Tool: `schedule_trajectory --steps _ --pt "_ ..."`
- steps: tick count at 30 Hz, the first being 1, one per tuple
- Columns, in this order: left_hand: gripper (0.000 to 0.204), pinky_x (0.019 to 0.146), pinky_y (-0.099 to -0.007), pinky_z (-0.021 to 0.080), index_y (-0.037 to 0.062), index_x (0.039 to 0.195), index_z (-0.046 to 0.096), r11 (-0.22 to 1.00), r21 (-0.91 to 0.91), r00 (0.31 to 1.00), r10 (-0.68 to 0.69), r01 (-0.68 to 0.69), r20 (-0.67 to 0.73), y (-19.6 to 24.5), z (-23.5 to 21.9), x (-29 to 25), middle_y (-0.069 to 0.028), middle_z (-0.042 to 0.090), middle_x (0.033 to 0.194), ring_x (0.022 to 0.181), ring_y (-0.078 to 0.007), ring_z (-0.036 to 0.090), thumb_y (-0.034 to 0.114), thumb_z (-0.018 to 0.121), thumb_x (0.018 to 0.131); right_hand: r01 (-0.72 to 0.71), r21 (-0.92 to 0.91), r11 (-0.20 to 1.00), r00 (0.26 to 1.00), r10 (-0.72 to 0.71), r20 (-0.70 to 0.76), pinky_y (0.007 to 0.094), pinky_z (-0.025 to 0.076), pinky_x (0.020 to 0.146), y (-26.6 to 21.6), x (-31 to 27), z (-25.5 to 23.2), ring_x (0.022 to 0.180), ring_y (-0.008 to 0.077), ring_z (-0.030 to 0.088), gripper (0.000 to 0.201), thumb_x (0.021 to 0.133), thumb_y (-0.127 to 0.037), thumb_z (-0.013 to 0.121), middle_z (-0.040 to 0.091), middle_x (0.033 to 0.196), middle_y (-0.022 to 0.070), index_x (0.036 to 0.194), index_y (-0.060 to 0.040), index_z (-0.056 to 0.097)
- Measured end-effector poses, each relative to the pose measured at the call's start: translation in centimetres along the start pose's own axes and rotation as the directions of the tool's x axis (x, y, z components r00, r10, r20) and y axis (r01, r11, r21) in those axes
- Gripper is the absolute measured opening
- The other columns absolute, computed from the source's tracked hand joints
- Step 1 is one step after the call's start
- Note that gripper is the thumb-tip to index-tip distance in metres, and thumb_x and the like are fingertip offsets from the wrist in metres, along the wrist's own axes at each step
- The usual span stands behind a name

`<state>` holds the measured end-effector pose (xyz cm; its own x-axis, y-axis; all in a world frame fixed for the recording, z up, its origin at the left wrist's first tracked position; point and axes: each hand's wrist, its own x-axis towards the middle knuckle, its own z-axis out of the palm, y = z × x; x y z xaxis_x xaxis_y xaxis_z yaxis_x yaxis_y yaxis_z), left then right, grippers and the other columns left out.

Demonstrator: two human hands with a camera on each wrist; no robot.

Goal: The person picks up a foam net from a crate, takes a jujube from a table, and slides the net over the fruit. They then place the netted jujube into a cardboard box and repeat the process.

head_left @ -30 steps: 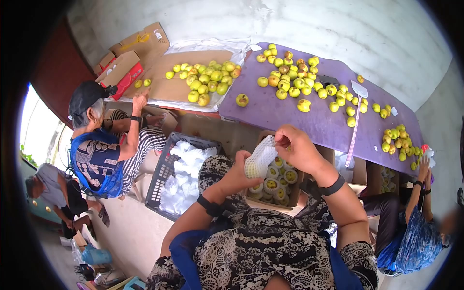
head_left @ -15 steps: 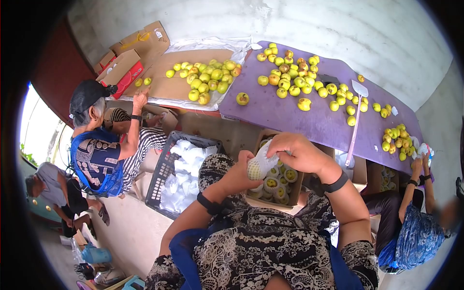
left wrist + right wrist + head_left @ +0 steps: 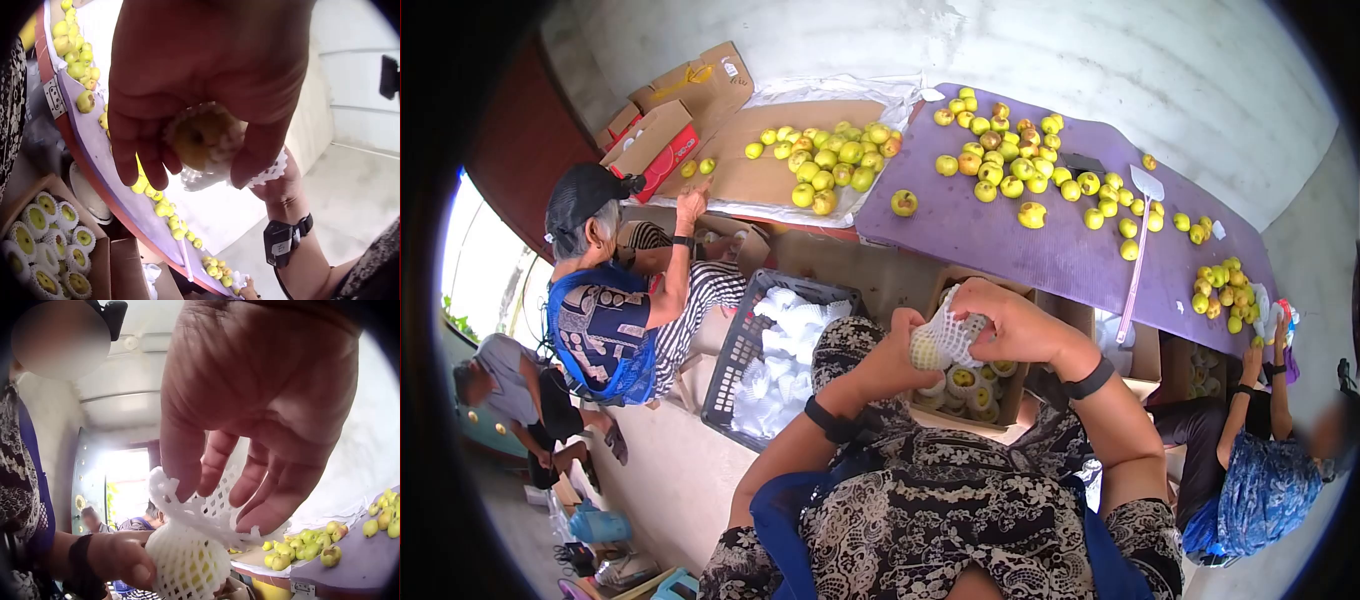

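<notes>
My left hand [image 3: 890, 362] curls round a yellow-green apple [image 3: 199, 140] in a white foam net [image 3: 190, 565]. On the net's loose upper edge, the fingers and thumb of my right hand [image 3: 1022, 325] pinch the mesh, as the right wrist view shows. The net covers the apple's lower part and stands stretched above it. Both hands are held over an open cardboard box [image 3: 103, 265] of apples in white nets [image 3: 37, 219].
A black crate [image 3: 725, 378] of white foam nets stands left of my lap. Loose apples [image 3: 840, 160] lie on cardboard and on a purple mat [image 3: 960, 235], where a fly swatter [image 3: 1138, 250] rests. Other people sit at both sides.
My right hand has moved down with the net's edge, and its fingers have spread the mesh wider. My left hand keeps its grip on the apple.
</notes>
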<state>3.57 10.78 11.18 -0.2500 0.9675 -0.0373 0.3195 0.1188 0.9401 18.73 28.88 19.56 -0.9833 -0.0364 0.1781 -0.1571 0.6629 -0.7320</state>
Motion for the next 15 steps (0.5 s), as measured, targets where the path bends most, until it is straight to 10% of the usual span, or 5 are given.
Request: schedule_trajectory --steps 6,15 --pt "0.072 0.086 -0.0374 0.048 0.0035 0.118 0.031 0.994 0.109 1.000 0.024 -0.026 0.018 1.8 0.0 0.3 -0.0191 0.056 0.103 0.098 -0.0304 0.061 0.016 0.078 0.066 -0.004 -0.007 1.000 1.000 0.004 -0.016 0.0378 0.046 0.090 -0.6 0.1 1.6 0.105 0.0312 0.053 0.049 0.068 -0.013 0.074 0.049 0.109 0.0127 0.112 -0.0081 0.054" --pt "0.072 0.088 -0.0387 0.048 0.0032 0.117 0.035 0.977 0.210 0.999 -0.040 0.033 0.027 2.8 0.8 0.1 -0.0186 0.056 0.112 0.107 -0.0323 0.060 0.020 0.084 0.066 -0.109 -0.105 0.989 0.994 0.111 0.012 0.0398 0.045 0.091 -0.6 -0.3 2.9 0.107 0.0353 0.052 0.057 0.064 -0.020 0.077 0.046 0.116 0.0137 0.113 -0.0112 0.049"
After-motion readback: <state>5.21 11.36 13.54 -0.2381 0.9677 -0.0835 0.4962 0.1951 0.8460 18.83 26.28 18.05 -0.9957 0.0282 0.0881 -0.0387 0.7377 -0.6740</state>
